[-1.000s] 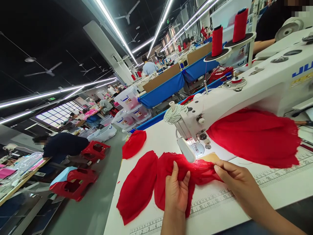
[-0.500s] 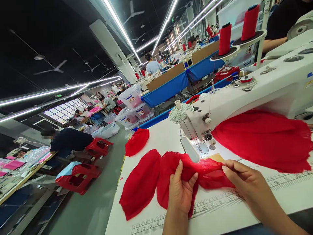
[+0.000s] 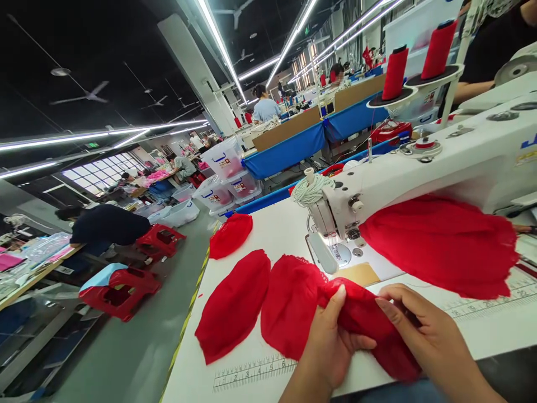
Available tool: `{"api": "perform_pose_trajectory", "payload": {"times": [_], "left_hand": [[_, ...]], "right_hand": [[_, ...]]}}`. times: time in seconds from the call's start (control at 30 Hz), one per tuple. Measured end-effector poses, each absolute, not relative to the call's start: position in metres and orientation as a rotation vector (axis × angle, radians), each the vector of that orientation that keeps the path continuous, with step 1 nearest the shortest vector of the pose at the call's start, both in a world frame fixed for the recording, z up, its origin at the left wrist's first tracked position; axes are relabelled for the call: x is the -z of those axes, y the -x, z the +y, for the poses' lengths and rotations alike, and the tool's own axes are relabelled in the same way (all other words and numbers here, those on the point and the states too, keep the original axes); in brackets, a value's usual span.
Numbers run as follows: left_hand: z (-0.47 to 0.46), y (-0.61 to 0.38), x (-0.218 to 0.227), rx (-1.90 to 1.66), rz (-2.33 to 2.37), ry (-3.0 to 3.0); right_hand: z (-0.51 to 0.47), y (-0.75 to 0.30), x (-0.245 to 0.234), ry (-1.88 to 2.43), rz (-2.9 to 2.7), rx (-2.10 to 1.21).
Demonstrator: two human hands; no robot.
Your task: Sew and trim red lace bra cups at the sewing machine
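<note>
Both my hands grip a piece of red lace fabric [image 3: 361, 322] at the near edge of the white sewing table [image 3: 277, 229]. My left hand [image 3: 331, 347] is closed on its middle with the thumb on top. The fingers of my right hand [image 3: 423, 330] are curled over its right part. Just left of it lies a red fabric pile [image 3: 287, 305], and another red piece [image 3: 232, 305] lies further left. The white sewing machine [image 3: 419, 168] stands behind my hands, its needle area [image 3: 342, 252] lit.
A big heap of red fabric [image 3: 440, 246] lies under the machine arm. A small red piece [image 3: 230, 235] sits at the far left of the table. Two red thread cones [image 3: 415, 59] stand behind. Red stools [image 3: 121, 291], plastic bins [image 3: 222, 173] and seated workers fill the aisle.
My hands have pulled the red lace piece toward me, away from the needle, and gathered it up. The left hand now grips it from the side instead of lying flat.
</note>
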State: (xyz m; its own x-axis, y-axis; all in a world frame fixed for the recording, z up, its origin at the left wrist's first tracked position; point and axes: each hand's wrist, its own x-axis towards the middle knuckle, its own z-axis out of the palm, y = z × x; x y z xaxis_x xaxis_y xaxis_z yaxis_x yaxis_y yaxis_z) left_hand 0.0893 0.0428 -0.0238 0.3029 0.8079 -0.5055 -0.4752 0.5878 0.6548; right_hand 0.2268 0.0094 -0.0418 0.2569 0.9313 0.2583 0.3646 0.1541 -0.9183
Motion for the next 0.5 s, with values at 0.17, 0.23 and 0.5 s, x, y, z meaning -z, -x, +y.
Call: {"api": "perform_pose_trajectory", "payload": {"times": [0.17,0.23,0.5], "left_hand": [[0.040,-0.084,0.027,-0.932,0.961,-0.417],[0.038,-0.085,0.025,-0.953,0.967,-0.408],[0.033,-0.092,0.015,-1.008,0.904,-0.354]], "right_hand": [[0.009,-0.231,0.038,1.346,-1.343,-0.672],[0.008,-0.230,0.037,1.331,-1.344,-0.698],[0.010,-0.226,0.052,1.351,-1.407,-0.515]]}}
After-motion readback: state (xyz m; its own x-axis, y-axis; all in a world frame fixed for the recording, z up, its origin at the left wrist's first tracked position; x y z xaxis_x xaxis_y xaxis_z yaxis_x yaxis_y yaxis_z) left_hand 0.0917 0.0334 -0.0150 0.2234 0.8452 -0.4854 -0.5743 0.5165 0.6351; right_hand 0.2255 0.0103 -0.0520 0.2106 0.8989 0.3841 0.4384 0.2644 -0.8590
